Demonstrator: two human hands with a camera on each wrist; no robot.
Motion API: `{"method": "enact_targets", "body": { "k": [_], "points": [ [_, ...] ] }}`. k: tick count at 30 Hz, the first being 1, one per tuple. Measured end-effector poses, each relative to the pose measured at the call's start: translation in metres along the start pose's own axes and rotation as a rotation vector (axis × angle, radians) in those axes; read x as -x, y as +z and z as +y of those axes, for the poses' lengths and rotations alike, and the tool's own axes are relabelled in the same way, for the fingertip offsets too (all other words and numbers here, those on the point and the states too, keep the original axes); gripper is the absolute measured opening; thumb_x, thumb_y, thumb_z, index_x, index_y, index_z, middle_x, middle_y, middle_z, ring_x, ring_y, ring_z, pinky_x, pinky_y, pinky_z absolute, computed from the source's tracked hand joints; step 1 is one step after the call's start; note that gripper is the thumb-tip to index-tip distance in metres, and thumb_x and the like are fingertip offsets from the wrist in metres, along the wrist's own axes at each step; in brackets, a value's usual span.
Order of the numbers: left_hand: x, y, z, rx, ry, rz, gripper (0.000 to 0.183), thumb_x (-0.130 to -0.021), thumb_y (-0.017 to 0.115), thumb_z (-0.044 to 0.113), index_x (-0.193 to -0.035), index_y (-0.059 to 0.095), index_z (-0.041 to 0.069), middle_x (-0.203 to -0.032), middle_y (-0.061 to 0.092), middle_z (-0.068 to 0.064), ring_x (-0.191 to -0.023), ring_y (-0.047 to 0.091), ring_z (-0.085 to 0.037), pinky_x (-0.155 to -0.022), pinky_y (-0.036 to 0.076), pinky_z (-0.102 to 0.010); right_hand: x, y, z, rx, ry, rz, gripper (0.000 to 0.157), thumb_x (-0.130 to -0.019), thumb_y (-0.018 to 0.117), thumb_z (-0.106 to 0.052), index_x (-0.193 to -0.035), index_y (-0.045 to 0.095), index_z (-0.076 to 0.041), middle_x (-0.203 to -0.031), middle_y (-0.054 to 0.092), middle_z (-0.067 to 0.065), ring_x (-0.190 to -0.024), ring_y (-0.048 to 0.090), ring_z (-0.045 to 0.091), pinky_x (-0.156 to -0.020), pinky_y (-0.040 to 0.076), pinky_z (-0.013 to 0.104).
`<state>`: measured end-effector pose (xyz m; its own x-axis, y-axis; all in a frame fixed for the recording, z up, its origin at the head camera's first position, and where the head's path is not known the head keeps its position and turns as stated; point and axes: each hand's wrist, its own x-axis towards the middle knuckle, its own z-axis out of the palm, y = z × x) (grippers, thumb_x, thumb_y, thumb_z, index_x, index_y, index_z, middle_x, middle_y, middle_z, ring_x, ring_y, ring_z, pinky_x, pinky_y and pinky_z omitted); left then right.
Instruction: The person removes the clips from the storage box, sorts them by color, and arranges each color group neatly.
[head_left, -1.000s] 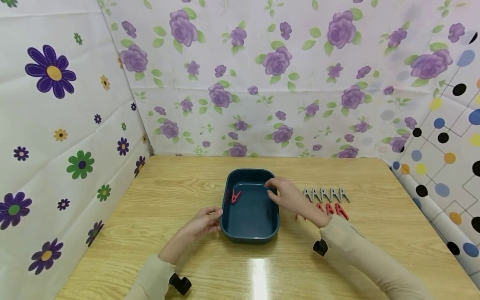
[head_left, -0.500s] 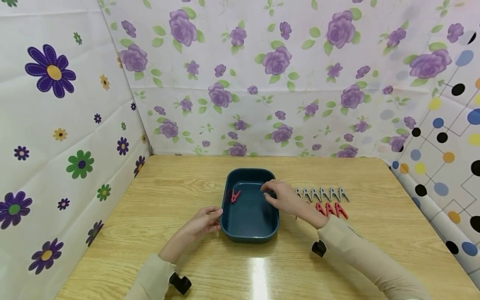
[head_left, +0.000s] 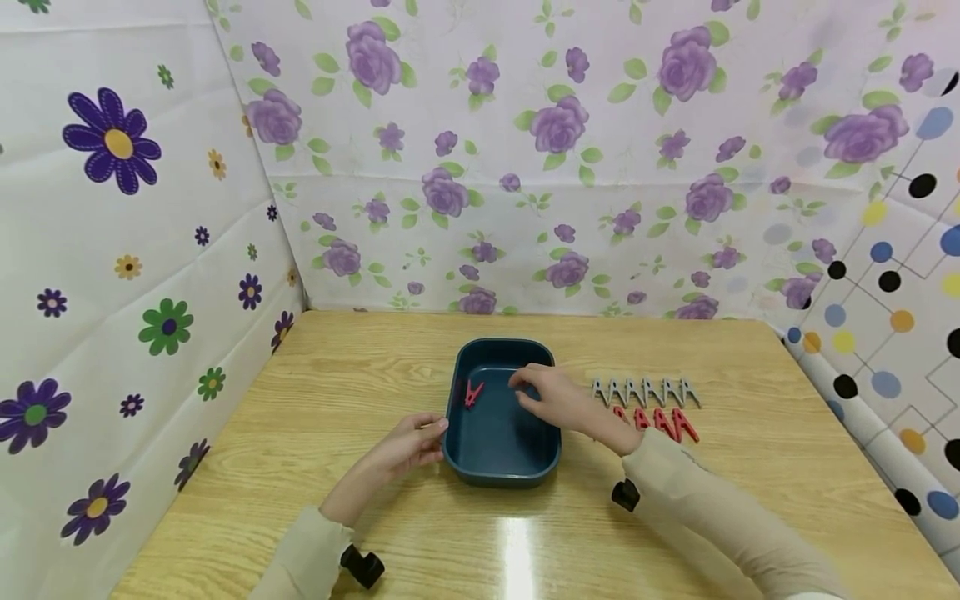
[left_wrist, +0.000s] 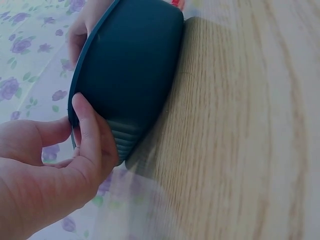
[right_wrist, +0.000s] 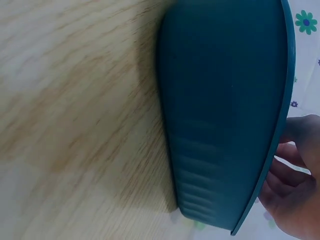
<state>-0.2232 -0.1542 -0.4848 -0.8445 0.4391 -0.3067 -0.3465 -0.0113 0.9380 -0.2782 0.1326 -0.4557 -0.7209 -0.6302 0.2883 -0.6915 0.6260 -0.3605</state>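
A dark teal plastic bin [head_left: 501, 481] stands on the wooden table. One red clothespin [head_left: 472, 393] lies inside it, toward the left wall. My left hand [head_left: 405, 448] grips the bin's left side, thumb at the rim and fingers against the outer wall, as the left wrist view shows. Above the bin's inside is my right hand [head_left: 558, 398], reaching over the right rim. Its fingers are loosely bent, thumb and index finger apart, with nothing visible between them. In the right wrist view the bin's wall [right_wrist: 220, 115] partly hides the fingers.
Right of the bin lies a row of several grey clothespins [head_left: 648, 392]. Nearer, a row of several red clothespins [head_left: 662, 421] is partly covered by the right forearm. A floral cloth [head_left: 525, 167] hangs behind the table [head_left: 360, 358].
My right hand has moved left, from the bin's right rim farther over its inside, uncovering more clothespins. The left hand stays on the bin. The view has shifted slightly.
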Motion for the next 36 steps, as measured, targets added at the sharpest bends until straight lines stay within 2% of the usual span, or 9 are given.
{"method": "enact_targets", "body": {
  "k": [7, 12, 16, 20, 23, 29, 32, 36],
  "points": [
    [0.000, 0.002, 0.000, -0.012, -0.011, 0.021, 0.034, -0.102, 0.051, 0.019, -0.123, 0.047, -0.007, -0.086, 0.063, 0.000, -0.073, 0.059, -0.007, -0.068, 0.053, -0.018, -0.012, 0.010, -0.001, -0.049, -0.032, -0.084, 0.022, -0.092, 0.063, -0.009, -0.113, 0.065, -0.003, -0.106, 0.067, 0.007, -0.096, 0.064, 0.017, -0.082, 0.055, 0.031],
    [-0.002, 0.004, 0.001, -0.037, -0.017, 0.035, 0.036, -0.102, 0.050, 0.018, -0.126, 0.044, -0.008, -0.086, 0.061, 0.000, -0.074, 0.058, -0.008, -0.067, 0.053, -0.017, -0.018, 0.017, -0.001, -0.016, -0.013, -0.160, 0.024, -0.092, 0.063, -0.011, -0.116, 0.065, -0.004, -0.111, 0.066, 0.008, -0.099, 0.064, 0.019, -0.083, 0.055, 0.035],
    [-0.001, 0.003, 0.001, -0.046, -0.011, 0.029, 0.036, -0.102, 0.049, 0.018, -0.125, 0.045, -0.009, -0.087, 0.061, -0.001, -0.074, 0.058, -0.008, -0.067, 0.053, -0.017, -0.024, 0.023, 0.000, 0.021, 0.013, -0.227, 0.027, -0.094, 0.061, -0.015, -0.119, 0.064, -0.005, -0.116, 0.065, 0.009, -0.105, 0.063, 0.021, -0.089, 0.053, 0.037],
    [-0.002, 0.003, 0.001, -0.046, -0.008, 0.019, 0.034, -0.103, 0.049, 0.018, -0.125, 0.045, -0.008, -0.087, 0.061, -0.001, -0.075, 0.058, -0.008, -0.068, 0.053, -0.018, -0.030, 0.029, 0.001, 0.018, 0.012, -0.245, 0.030, -0.095, 0.059, -0.013, -0.124, 0.060, -0.003, -0.122, 0.063, 0.012, -0.112, 0.061, 0.024, -0.094, 0.051, 0.039],
    [-0.004, 0.003, 0.000, -0.045, -0.007, 0.008, 0.034, -0.103, 0.048, 0.018, -0.125, 0.044, -0.007, -0.088, 0.060, -0.001, -0.075, 0.058, -0.008, -0.069, 0.053, -0.019, -0.034, 0.034, 0.001, 0.016, 0.014, -0.271, 0.037, -0.096, 0.057, -0.011, -0.131, 0.054, -0.001, -0.131, 0.058, 0.015, -0.122, 0.056, 0.026, -0.100, 0.048, 0.040],
    [-0.005, 0.002, -0.001, -0.039, 0.000, -0.007, 0.033, -0.103, 0.048, 0.018, -0.124, 0.044, -0.007, -0.087, 0.059, 0.000, -0.075, 0.058, -0.008, -0.069, 0.053, -0.018, -0.039, 0.040, -0.001, 0.036, -0.016, -0.385, 0.048, -0.097, 0.051, -0.006, -0.144, 0.040, 0.001, -0.149, 0.041, 0.019, -0.137, 0.041, 0.033, -0.112, 0.035, 0.046],
    [-0.005, 0.001, -0.001, -0.031, 0.001, -0.005, 0.031, -0.102, 0.049, 0.018, -0.122, 0.045, -0.006, -0.086, 0.059, 0.000, -0.075, 0.058, -0.008, -0.068, 0.053, -0.018, -0.040, 0.042, -0.001, 0.063, 0.009, -0.406, 0.050, -0.098, 0.053, -0.011, -0.145, 0.040, -0.003, -0.148, 0.042, 0.017, -0.136, 0.041, 0.032, -0.111, 0.036, 0.044],
    [-0.003, -0.001, 0.000, -0.027, -0.004, 0.016, 0.028, -0.102, 0.050, 0.017, -0.120, 0.047, -0.004, -0.086, 0.060, 0.001, -0.074, 0.058, -0.008, -0.068, 0.053, -0.018, -0.041, 0.043, -0.003, 0.085, 0.072, -0.401, 0.053, -0.095, 0.061, -0.019, -0.143, 0.042, -0.007, -0.137, 0.052, 0.014, -0.125, 0.051, 0.026, -0.104, 0.044, 0.040]
  ]
}}
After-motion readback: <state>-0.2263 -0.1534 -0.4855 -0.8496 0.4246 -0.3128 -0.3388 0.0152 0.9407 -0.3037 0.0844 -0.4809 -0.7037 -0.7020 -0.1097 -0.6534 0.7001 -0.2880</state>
